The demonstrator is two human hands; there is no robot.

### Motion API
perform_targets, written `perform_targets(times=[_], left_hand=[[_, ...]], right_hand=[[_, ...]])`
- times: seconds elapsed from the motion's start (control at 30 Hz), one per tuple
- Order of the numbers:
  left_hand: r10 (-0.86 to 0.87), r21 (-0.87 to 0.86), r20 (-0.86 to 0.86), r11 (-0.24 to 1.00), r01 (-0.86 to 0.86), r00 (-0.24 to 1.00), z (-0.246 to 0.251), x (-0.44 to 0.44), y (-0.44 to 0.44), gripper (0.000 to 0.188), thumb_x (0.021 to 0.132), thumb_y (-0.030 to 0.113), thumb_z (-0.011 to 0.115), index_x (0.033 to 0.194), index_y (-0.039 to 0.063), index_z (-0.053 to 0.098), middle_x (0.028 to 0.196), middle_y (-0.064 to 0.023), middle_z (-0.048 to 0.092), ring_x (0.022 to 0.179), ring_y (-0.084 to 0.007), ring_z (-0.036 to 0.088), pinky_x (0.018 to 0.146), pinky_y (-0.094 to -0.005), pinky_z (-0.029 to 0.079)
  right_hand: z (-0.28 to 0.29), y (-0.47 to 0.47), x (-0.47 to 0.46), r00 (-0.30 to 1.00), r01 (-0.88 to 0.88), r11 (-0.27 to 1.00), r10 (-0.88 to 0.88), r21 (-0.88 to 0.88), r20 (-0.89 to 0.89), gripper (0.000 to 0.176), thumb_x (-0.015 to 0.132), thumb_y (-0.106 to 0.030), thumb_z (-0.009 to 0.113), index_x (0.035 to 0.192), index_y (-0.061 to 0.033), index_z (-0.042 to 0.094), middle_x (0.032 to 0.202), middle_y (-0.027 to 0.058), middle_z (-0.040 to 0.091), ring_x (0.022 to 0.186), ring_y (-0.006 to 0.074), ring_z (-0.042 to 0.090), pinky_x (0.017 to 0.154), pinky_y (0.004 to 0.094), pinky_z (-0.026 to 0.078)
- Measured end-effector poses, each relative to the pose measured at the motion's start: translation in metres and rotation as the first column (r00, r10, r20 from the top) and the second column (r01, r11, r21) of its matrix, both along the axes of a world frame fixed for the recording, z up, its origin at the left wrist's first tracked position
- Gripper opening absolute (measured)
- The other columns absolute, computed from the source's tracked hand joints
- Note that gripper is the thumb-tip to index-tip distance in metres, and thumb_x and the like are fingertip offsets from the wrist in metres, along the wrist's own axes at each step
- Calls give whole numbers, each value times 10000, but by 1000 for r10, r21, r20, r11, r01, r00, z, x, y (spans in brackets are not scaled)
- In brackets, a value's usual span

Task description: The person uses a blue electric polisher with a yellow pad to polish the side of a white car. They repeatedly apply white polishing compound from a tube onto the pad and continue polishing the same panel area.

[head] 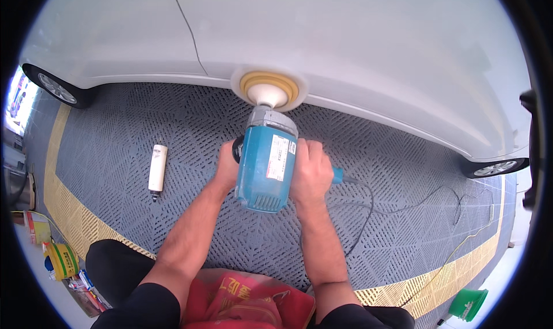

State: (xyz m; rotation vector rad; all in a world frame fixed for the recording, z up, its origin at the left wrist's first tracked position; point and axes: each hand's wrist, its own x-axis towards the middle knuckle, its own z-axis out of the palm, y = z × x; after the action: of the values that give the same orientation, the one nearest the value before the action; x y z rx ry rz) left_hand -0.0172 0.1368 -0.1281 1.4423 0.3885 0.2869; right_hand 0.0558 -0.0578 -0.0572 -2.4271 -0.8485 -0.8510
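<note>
A teal rotary polisher (261, 169) is held between both hands, its head toward the car. My left hand (227, 160) grips the black side handle (237, 149). On the other side, my right hand (312, 169) is wrapped around the rear handle, which is mostly hidden by the fingers and body. The polishing pad (270, 89), white with a yellow backing ring, has a blurred rim as if spinning. It meets the lower edge of the silver-white car body panel (367, 48), just right of a door seam (190, 31). Whether the whole face touches cannot be seen.
A white bottle (158, 168) lies on the grey slatted floor tiles (194, 126) at left. The power cord (371, 203) loops across the floor at right. Car wheels (56, 87) flank the scene. A yellow bucket (61, 261) and a green bucket (468, 305) stand at the lower corners.
</note>
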Motion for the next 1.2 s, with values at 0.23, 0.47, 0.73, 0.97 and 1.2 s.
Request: perform_targets(times=[0.23,0.47,0.73,0.97,1.2], left_hand=[[20,-40,7,999,-20,1000,7,1,-7,137,861,86,846,945,15,765,884,10,760,818,-65,652,711,-310,557],[24,1,-15,1000,-24,1000,3,5,-14,147,853,95,835,911,-1,739,840,-6,746,788,-67,634,710,-305,549],[19,38,81,999,-22,996,16,15,-29,53,918,61,779,939,14,770,872,-2,754,791,-77,659,685,-301,555],[32,-214,-143,975,-63,989,14,7,-38,113,1009,68,690,1022,24,794,947,-14,768,812,-98,697,699,-294,582],[-39,147,39,989,33,998,2,25,-53,92,890,50,799,952,-3,755,893,7,753,817,-68,655,696,-300,554]], right_hand=[[0,-1,0,981,-24,993,2,-114,-194,284,812,-119,697,1078,-21,692,916,102,610,742,285,667,705,390,559],[2,-14,5,999,12,1000,-13,-25,-40,263,822,-99,684,1076,-31,694,942,108,620,781,286,675,706,394,558],[19,-29,10,1000,-10,1000,10,15,20,230,823,-112,682,1040,-37,680,914,96,598,746,270,657,697,390,547],[7,-25,8,998,-18,1000,16,-18,-66,284,808,-116,702,1082,-44,704,904,96,610,715,279,666,631,384,549],[5,-62,24,999,0,999,-1,38,41,224,828,-85,676,1045,-28,687,920,101,617,743,270,660,705,387,549]])
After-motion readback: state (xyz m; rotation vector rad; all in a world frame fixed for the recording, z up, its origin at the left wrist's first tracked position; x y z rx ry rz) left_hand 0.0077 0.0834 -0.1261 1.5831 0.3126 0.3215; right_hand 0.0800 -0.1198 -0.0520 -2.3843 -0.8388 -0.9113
